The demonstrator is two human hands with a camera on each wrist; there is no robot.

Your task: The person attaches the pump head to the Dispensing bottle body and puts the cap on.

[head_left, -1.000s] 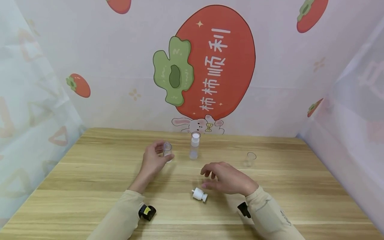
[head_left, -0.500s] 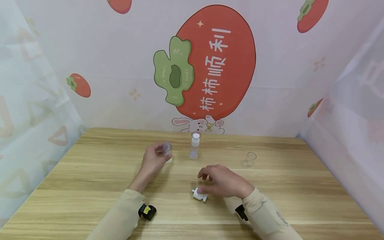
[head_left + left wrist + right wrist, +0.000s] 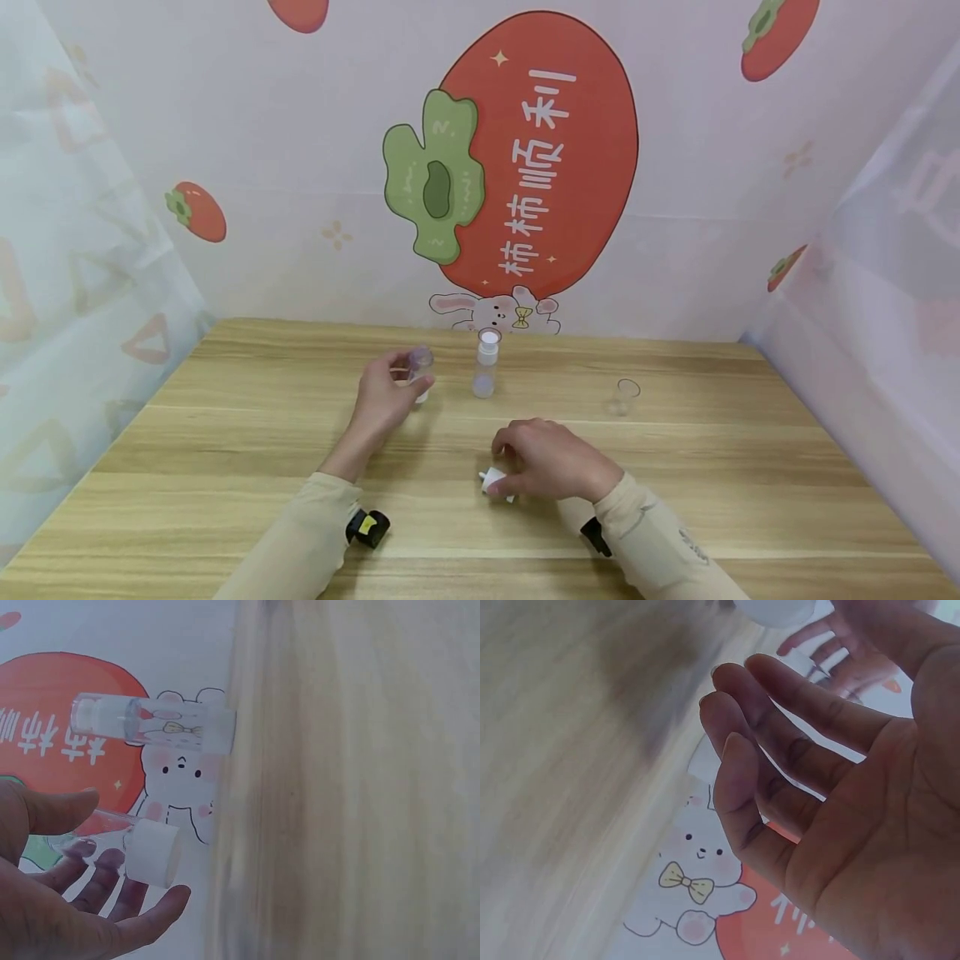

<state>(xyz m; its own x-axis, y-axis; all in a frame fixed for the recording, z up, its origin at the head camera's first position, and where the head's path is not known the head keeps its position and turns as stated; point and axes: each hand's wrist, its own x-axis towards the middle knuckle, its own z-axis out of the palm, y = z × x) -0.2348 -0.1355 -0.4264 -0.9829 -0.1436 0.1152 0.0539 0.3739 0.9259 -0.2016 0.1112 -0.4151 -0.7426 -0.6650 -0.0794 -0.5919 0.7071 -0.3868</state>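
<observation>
My left hand [image 3: 385, 396] holds a small clear bottle [image 3: 422, 368] between thumb and fingers. In the left wrist view the white base of this bottle [image 3: 152, 853] is off the table. A white pump head [image 3: 495, 481] lies on its side on the table. My right hand [image 3: 551, 458] is over it, the thumb overlapping the pump head and the fingers loosely bent. In the right wrist view these fingers [image 3: 739, 776] stand apart from the white round piece at the top edge.
A second clear bottle [image 3: 485, 375] with a white top stands upright near the back. A transparent cap [image 3: 625, 398] is on the wooden table [image 3: 225, 433] at the right. Behind rises a printed backdrop [image 3: 300, 167].
My right hand has come down and left onto the pump head, its thumb now over it. The bottle in my left hand has risen slightly and tilted.
</observation>
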